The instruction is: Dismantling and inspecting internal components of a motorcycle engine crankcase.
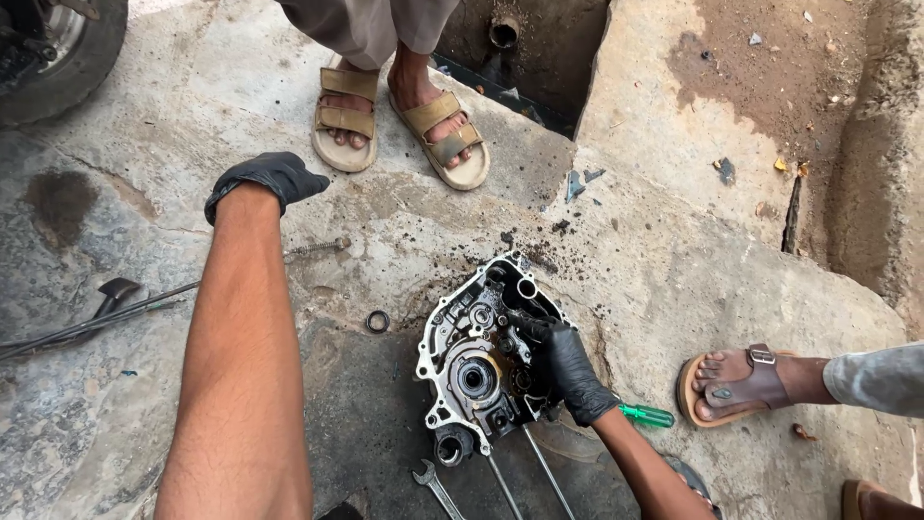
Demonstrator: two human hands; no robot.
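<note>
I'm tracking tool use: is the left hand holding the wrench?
No: the gloved left hand is held out over bare concrete, empty, while the wrench lies below the engine case.

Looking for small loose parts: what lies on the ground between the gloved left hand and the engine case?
In the head view, between the left hand and the engine case lie a long bolt and a dark ring.

Both hands wear black gloves: the left hand and the right hand. The gloves are smudged and end at the wrist. The forearms above them are bare, with no sleeves.
</note>
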